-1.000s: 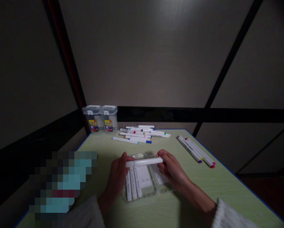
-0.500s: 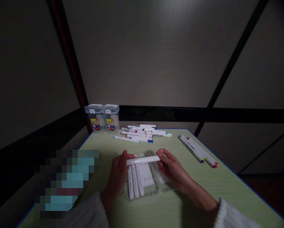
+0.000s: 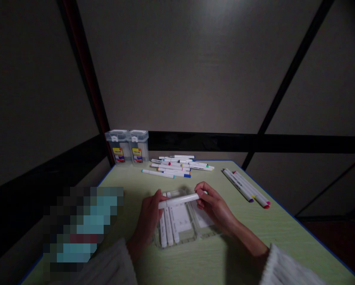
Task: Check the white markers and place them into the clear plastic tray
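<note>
Between my two hands a white marker [image 3: 180, 200] is held nearly level, its right end a little higher. My left hand [image 3: 149, 215] grips its left end with thumb and fingers. The fingers of my right hand [image 3: 211, 204] pinch the other end, where a bit of green shows at the tip. Below the marker lies an open clear plastic case [image 3: 192, 239] with white paper [image 3: 182, 221] inside. Three white markers [image 3: 169, 227] lie side by side in its left part, their upper ends partly covered by the held marker.
Loose white markers [image 3: 174, 168] with coloured ends lie piled at the table's back. Several more markers [image 3: 245, 187] lie at the right. Two lidded clear boxes [image 3: 125, 148] stand at the back left corner. A blurred-out turquoise object [image 3: 91, 221] is at the left. Walls enclose the table [image 3: 201, 265].
My right hand has risen slightly, tilting the marker's right end up. My left hand keeps its hold. The view has shifted a little.
</note>
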Tool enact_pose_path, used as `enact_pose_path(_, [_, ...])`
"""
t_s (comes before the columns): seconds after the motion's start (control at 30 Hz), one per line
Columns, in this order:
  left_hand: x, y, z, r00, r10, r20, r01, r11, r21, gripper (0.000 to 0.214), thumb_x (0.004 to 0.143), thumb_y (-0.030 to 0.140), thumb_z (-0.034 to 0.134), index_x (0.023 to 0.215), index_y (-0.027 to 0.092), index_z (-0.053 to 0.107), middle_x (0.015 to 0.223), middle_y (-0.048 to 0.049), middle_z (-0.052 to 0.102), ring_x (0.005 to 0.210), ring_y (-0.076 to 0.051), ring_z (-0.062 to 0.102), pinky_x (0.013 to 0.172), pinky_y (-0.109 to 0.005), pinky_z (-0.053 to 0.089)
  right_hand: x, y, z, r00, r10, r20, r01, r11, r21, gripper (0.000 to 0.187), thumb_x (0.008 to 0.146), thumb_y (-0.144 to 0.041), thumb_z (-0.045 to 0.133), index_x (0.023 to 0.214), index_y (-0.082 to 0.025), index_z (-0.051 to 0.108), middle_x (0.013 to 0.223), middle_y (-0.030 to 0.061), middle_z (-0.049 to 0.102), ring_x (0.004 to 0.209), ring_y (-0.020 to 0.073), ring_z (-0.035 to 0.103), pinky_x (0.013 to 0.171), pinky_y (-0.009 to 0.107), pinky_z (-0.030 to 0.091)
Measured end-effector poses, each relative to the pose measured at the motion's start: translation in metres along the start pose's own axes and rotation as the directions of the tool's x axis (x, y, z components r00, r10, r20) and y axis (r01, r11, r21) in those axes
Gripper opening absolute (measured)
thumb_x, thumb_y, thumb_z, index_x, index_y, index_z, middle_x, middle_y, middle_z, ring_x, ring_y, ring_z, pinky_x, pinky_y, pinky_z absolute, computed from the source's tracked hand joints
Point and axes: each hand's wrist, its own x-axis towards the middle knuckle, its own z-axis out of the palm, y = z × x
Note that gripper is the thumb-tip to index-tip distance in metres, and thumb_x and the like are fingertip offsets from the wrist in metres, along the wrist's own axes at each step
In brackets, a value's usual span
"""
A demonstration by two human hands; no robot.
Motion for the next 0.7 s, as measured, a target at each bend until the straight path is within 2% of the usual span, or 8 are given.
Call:
enact_pose_path(0.1, [0.001, 0.0, 0.002, 0.999, -0.01, 0.038, 0.009, 1.0, 0.015, 0.05, 0.06, 0.063, 0.054, 0.052, 0.014, 0.063, 0.043, -0.0009, 0.05, 0.038, -0.01, 0.041, 0.036, -0.022, 0.028, 0.001, 0.002, -0.002, 0.999, -0.035, -0.008, 0.035, 0.997, -0.07, 0.025, 0.066, -0.041, 0.065, 0.068, -0.019, 0.052, 0.05, -0.0062, 0.041, 0.045, 0.0085, 0.032, 0.045, 0.022, 0.024])
enact_pose_path(0.2, [-0.001, 0.004, 0.001, 0.997, 0.047, 0.062, -0.051, 0.997, 0.057, 0.05, 0.061, 0.061, 0.053, 0.057, 0.012, 0.065, 0.053, -0.0033, 0.058, 0.042, -0.01, 0.044, 0.038, -0.021, 0.029, 0.002, 0.003, -0.003, 0.999, -0.031, 0.015, 0.032, 0.995, -0.091, 0.025, 0.069, -0.041, 0.06, 0.066, -0.019, 0.048, 0.043, -0.0093, 0.033, 0.04, 0.0066, 0.022, 0.04, 0.021, 0.016])
enact_pose_path(0.33, [-0.004, 0.006, 0.0, 0.981, 0.167, 0.097, -0.178, 0.976, 0.126, 0.041, 0.071, 0.051, 0.046, 0.065, 0.014, 0.062, 0.063, -0.0037, 0.059, 0.05, -0.012, 0.048, 0.042, -0.021, 0.034, 0.001, 0.003, -0.002, 0.999, 0.007, 0.045, -0.004, 0.998, -0.067, 0.03, 0.071, -0.046, 0.058, 0.064, -0.019, 0.046, 0.041, -0.0119, 0.025, 0.037, 0.0047, 0.012, 0.037, 0.021, 0.008])
enact_pose_path(0.5, [-0.007, 0.001, -0.001, 0.96, 0.269, 0.083, -0.278, 0.949, 0.149, 0.029, 0.08, 0.043, 0.038, 0.086, 0.019, 0.054, 0.061, 0.0029, 0.048, 0.052, -0.013, 0.045, 0.044, -0.021, 0.036, 0.0, 0.002, -0.002, 1.0, 0.009, 0.016, -0.007, 0.997, -0.083, 0.036, 0.071, -0.052, 0.058, 0.063, -0.018, 0.05, 0.038, -0.0123, 0.023, 0.036, 0.004, 0.012, 0.036, 0.021, 0.007])
enact_pose_path(0.7, [-0.013, -0.005, -0.004, 0.934, 0.337, 0.118, -0.354, 0.914, 0.196, 0.028, 0.085, 0.041, 0.034, 0.097, 0.021, 0.05, 0.063, 0.0045, 0.042, 0.054, -0.012, 0.043, 0.05, -0.022, 0.036, 0.0, 0.0, -0.001, 1.0, -0.001, -0.012, 0.001, 0.999, -0.049, 0.04, 0.068, -0.054, 0.06, 0.059, -0.017, 0.05, 0.036, -0.0119, 0.025, 0.035, 0.0035, 0.012, 0.036, 0.021, 0.007])
